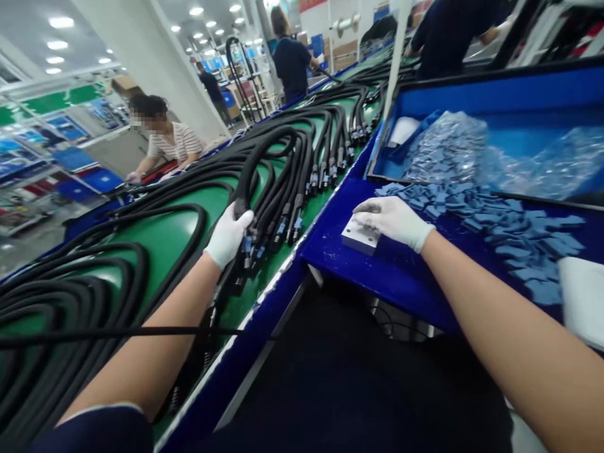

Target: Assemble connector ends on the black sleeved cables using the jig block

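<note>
Your left hand (227, 236) has thumb and fingers wrapped round black cables (246, 179) over the green surface (165, 236). Your right hand (394, 220) sits half-curled on the metal block (359, 241) on the blue table (391, 270), near blue pieces (472, 204); whether it grips anything, I cannot tell.

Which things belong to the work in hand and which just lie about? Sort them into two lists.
Likely in the work:
black hoses, gripped by the left hand
metal block, under the right hand
blue pieces, loose on the blue table; similar bits show at hose ends

Likely just lying about:
crumpled clear plastic in the blue bin
white object at the right edge
</note>
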`<move>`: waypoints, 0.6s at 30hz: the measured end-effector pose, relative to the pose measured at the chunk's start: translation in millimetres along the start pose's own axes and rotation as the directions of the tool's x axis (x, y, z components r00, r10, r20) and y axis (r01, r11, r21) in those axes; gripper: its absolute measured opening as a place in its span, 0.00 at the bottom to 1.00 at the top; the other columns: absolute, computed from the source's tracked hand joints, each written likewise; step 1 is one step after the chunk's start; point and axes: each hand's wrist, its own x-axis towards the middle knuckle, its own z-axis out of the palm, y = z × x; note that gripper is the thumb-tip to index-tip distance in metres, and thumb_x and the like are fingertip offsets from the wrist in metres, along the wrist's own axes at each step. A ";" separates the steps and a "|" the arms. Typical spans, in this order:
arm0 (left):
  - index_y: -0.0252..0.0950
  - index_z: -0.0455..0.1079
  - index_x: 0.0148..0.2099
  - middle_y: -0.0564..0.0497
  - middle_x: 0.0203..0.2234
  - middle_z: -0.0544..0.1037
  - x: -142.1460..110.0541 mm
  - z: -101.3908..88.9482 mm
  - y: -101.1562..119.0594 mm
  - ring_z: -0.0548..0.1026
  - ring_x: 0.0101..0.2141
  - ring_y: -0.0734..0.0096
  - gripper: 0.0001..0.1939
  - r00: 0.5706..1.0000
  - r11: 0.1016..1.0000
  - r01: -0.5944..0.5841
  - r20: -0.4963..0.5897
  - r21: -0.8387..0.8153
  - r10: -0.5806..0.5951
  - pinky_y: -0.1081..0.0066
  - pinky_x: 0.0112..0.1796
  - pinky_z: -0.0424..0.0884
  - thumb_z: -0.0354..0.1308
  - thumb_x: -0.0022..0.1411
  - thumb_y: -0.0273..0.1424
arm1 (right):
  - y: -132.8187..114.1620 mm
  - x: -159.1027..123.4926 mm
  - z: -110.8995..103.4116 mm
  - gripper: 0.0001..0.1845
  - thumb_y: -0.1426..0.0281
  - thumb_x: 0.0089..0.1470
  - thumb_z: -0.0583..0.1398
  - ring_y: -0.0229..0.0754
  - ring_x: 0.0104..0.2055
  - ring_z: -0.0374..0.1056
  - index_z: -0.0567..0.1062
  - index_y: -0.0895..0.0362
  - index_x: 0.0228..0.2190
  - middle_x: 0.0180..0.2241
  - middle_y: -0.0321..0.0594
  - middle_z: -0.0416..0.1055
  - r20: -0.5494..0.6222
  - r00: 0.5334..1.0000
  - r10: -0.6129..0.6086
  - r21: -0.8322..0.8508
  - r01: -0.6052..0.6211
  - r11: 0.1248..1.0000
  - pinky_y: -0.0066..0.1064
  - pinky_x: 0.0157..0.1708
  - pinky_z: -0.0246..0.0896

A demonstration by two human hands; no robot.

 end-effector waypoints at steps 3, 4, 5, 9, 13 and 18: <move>0.35 0.74 0.45 0.50 0.27 0.78 -32.0 -64.4 -17.9 0.75 0.24 0.65 0.22 0.982 0.926 0.141 0.072 0.349 -0.176 0.70 0.26 0.69 0.68 0.52 0.44 | 0.8 0.0 5.6 0.15 0.63 0.53 0.64 0.43 0.34 0.76 0.82 0.56 0.41 0.37 0.42 0.81 -0.012 1.000 0.017 -0.092 -0.018 0.996 0.35 0.37 0.73; 0.35 0.76 0.44 0.48 0.30 0.81 -39.7 -78.6 -23.3 0.77 0.29 0.60 0.23 0.969 0.874 0.160 0.095 0.459 -0.228 0.68 0.30 0.71 0.67 0.52 0.46 | -0.4 -0.1 7.9 0.15 0.63 0.53 0.64 0.44 0.34 0.76 0.82 0.55 0.41 0.37 0.43 0.81 -0.023 1.000 0.012 -0.131 -0.015 0.991 0.36 0.38 0.73; 0.36 0.78 0.44 0.47 0.34 0.83 -45.2 -89.3 -28.3 0.79 0.34 0.56 0.24 0.956 0.817 0.170 0.110 0.551 -0.272 0.66 0.35 0.73 0.66 0.52 0.48 | -1.7 -0.3 10.1 0.15 0.63 0.53 0.64 0.44 0.35 0.76 0.83 0.55 0.41 0.37 0.43 0.81 -0.036 0.999 0.000 -0.169 -0.006 0.986 0.36 0.39 0.73; 0.37 0.82 0.41 0.46 0.38 0.84 -48.3 -105.3 -40.9 0.79 0.44 0.47 0.27 0.929 0.640 0.163 0.102 0.751 -0.357 0.63 0.46 0.72 0.61 0.53 0.55 | -2.5 -1.6 16.2 0.16 0.65 0.53 0.63 0.47 0.39 0.77 0.83 0.55 0.42 0.39 0.43 0.81 -0.065 0.995 -0.072 -0.281 0.051 0.958 0.40 0.44 0.72; 0.38 0.82 0.38 0.49 0.33 0.84 -43.9 -103.5 -39.3 0.80 0.42 0.46 0.27 0.871 0.655 0.172 0.197 0.736 -0.450 0.61 0.45 0.72 0.63 0.50 0.56 | 1.8 -4.8 17.7 0.16 0.65 0.53 0.63 0.48 0.42 0.77 0.82 0.54 0.44 0.41 0.44 0.81 -0.077 0.992 -0.099 -0.310 0.071 0.948 0.42 0.47 0.71; 0.39 0.81 0.43 0.45 0.39 0.84 -54.0 -97.4 -49.9 0.79 0.43 0.47 0.24 0.896 0.756 0.163 0.226 0.634 -0.382 0.61 0.45 0.73 0.64 0.50 0.50 | 1.7 -8.4 20.2 0.17 0.65 0.53 0.64 0.49 0.43 0.77 0.82 0.54 0.45 0.42 0.45 0.80 -0.089 0.990 -0.107 -0.325 0.072 0.943 0.43 0.48 0.71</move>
